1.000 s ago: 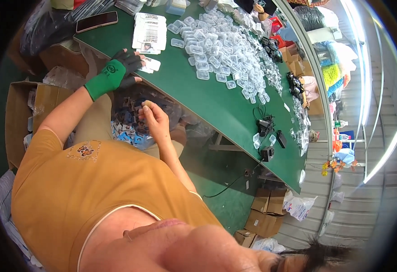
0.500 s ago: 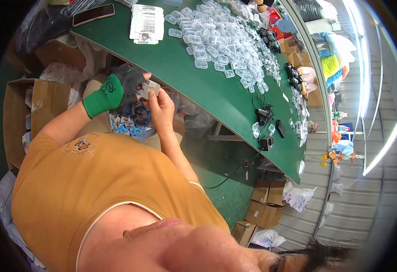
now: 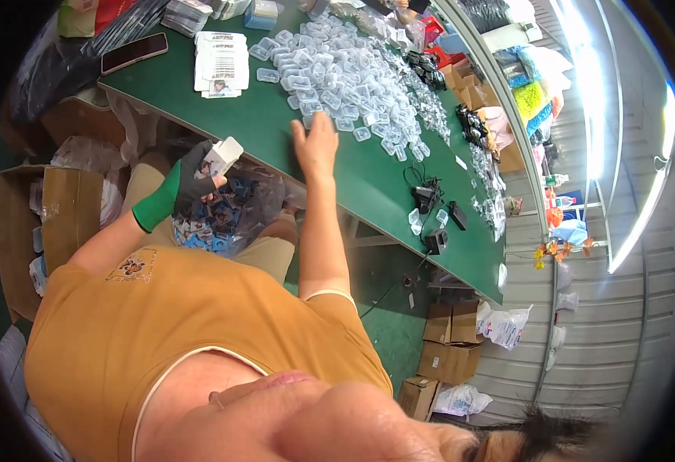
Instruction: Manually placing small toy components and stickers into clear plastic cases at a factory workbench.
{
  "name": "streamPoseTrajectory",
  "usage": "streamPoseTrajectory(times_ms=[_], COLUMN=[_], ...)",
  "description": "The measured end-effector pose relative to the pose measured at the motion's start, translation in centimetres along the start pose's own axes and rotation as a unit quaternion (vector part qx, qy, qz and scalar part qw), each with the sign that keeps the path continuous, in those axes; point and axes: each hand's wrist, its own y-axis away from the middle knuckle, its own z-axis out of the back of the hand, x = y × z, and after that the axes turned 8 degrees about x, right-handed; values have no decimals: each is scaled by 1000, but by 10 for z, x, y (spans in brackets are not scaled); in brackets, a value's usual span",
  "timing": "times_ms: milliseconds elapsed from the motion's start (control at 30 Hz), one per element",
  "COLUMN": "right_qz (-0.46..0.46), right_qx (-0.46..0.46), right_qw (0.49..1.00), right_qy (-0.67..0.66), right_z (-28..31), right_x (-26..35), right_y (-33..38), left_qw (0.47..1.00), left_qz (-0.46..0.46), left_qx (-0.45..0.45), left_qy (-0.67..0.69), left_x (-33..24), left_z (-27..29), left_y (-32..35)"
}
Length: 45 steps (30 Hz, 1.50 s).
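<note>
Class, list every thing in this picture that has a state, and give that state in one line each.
left hand: gloved, holding a small card
right hand: bare, open, reaching over the table
clear cases: loose heap
phone: flat, screen dark
cardboard box: open

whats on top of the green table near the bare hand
Beside the right hand, the green table carries a wide heap of small clear plastic cases, a stack of printed cards and a dark phone. Whatever lies beneath the heap is covered.
</note>
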Motion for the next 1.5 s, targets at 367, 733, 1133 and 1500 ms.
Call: streamPoseTrajectory(times_ms=[367, 733, 1133, 1500], right_qz=[157, 34, 64, -135], right_qx=[-4, 28, 16, 203], right_qw=[987, 933, 935, 665], right_qy=[-36, -357, -347, -706], right_z=[3, 3, -10, -10], right_x=[57, 107, 121, 96], right_y=[71, 92, 126, 113], left_qw=[971, 951, 974, 918], left_qz=[-73, -163, -136, -163], left_qx=[-36, -34, 0, 16], left_qy=[-227, -260, -182, -361], left_x=[36, 19, 20, -8], left_z=[4, -34, -20, -15], left_y=[-16, -15, -7, 7])
